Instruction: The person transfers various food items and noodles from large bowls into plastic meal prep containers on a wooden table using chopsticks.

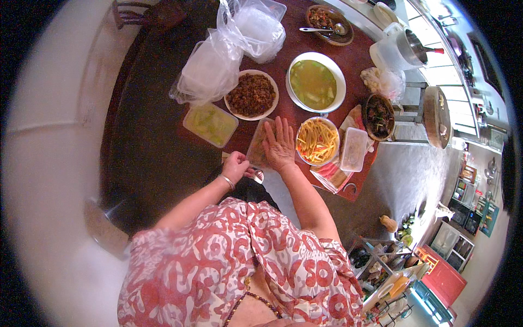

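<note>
My right hand (280, 145) lies flat, fingers spread, on a clear plastic food container (257, 147) near the table's edge; food shows dimly inside. My left hand (238, 168) is at that container's near left corner, its fingers curled on a metal spoon (258, 175), seemingly by the bowl end. Left of them sits a lidded container of pale green food (211, 124). Beyond is a plate of dark minced food (251, 95). A bowl of yellow strips with red bits (318, 141) stands just right of my right hand, and an enamel basin of greenish soup (314, 83) behind it.
Bagged plastic containers (212, 67) stand at the back left. A brown bowl with a ladle (347, 34) is at the far side. On the right are a bowl of dark food (379, 118), a small clear container (354, 149) on a striped cloth (333, 175), and a round chopping block (437, 117) on a stool.
</note>
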Available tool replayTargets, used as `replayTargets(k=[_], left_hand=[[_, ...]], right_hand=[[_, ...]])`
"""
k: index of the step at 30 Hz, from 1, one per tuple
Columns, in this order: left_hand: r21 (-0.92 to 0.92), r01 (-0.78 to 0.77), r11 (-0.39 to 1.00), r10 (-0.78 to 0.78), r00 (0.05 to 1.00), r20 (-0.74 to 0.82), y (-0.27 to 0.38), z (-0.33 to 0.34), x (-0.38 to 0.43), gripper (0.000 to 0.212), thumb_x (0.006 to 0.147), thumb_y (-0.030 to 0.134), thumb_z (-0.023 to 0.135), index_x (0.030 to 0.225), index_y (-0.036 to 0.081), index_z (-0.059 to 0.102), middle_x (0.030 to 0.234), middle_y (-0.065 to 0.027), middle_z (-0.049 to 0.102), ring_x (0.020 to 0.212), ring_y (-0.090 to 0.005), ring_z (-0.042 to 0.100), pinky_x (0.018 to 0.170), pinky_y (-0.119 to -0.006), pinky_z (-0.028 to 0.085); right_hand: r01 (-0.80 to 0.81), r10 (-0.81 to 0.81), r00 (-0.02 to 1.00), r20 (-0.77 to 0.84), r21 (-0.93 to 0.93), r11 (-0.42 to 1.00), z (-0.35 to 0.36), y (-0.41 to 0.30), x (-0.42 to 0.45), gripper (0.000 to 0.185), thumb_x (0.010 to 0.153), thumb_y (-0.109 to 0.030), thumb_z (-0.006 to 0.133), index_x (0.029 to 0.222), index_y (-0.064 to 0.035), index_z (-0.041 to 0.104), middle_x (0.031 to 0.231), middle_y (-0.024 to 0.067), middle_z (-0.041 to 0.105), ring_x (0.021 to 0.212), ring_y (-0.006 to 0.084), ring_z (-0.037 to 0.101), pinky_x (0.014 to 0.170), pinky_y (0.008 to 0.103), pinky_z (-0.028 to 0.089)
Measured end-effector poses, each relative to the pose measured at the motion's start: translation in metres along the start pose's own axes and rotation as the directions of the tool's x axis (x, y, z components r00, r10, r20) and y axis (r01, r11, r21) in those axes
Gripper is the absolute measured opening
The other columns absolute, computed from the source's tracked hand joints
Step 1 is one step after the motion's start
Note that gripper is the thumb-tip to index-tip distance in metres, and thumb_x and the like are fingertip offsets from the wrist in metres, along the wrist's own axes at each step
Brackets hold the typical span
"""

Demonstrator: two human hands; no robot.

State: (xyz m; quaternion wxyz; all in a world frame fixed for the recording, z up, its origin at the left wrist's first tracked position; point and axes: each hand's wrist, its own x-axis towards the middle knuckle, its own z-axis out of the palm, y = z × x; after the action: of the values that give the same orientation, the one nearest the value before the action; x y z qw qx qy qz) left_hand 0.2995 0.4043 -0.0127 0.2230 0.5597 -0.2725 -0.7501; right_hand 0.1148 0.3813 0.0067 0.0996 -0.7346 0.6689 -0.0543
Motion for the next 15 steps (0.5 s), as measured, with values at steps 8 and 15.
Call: replayTargets(k=[8, 15], left_hand=[[0.420, -0.130, 0.898, 0.119, 0.992, 0.052, 0.019, 0.002, -0.009, 0.018, 0.084, -0.001, 0.051, 0.099, -0.003, 0.042, 0.085, -0.0156, 0.058, 0.067, -0.0256, 0.065, 0.056, -0.037, 0.058], [0.370, -0.130, 0.920, 0.130, 0.991, 0.027, 0.009, -0.008, -0.008, 0.017, 0.084, -0.001, 0.052, 0.099, -0.004, 0.045, 0.085, -0.0147, 0.059, 0.068, -0.0245, 0.065, 0.056, -0.036, 0.059]], right_hand=[[-0.154, 0.153, 0.988, 0.017, 0.027, 0.988, -0.006, -0.021, 0.017, 0.065, 0.085, -0.042, 0.052, 0.142, -0.0186, 0.030, 0.143, 0.0250, 0.027, 0.135, 0.0457, 0.014, 0.109, 0.0548, 0.011], [-0.165, 0.165, 0.986, -0.024, 0.008, 0.986, -0.005, -0.035, 0.017, 0.069, 0.083, -0.047, 0.053, 0.142, -0.0186, 0.031, 0.143, 0.0260, 0.024, 0.134, 0.0507, 0.011, 0.108, 0.0589, 0.007]])
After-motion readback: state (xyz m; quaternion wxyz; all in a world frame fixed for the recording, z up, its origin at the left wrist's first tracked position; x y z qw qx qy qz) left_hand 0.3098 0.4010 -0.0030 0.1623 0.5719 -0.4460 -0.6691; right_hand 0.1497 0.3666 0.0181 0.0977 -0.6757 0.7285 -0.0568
